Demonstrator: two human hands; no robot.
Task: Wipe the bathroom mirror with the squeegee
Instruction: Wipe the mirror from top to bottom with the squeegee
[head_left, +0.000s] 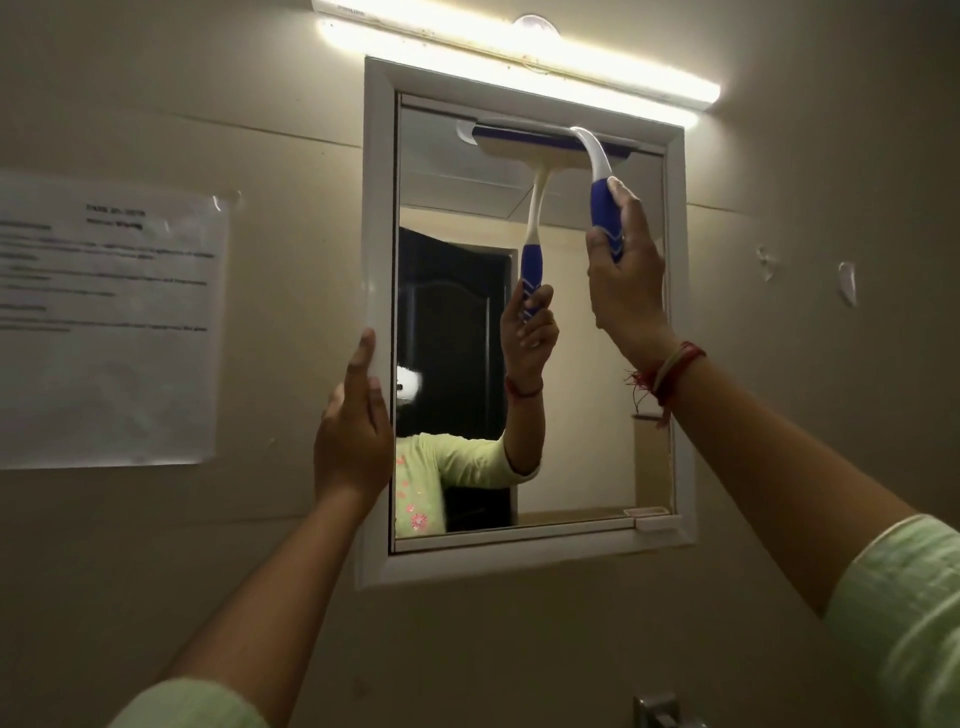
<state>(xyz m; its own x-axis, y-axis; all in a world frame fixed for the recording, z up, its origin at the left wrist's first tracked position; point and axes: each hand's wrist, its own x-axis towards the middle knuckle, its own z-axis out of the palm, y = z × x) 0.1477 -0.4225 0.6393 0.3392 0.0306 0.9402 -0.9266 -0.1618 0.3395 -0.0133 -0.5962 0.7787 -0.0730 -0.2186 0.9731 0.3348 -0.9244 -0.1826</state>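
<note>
A person in a pale green top sets a squeegee (597, 156) against the top of a bathroom mirror (587, 426), at what looks like the start of a downward pull. The right hand (626, 280) is wrapped tight round the blue handle. The blade lies level across the glass above that hand, just under the upper edge of the white frame (376, 208). The left hand (353, 431), lower and off to the other side, rests with straight fingers against the frame's outer edge and grips nothing, apparently steadying it. A lit tube lamp (519, 57) glows above both hands, and a printed sheet (104, 322) is stuck to the wall beyond the left hand. The next move, by my reckoning, calls for even pressure along the blade and a straight draw down the glass, with the frame held firm against any swing.
</note>
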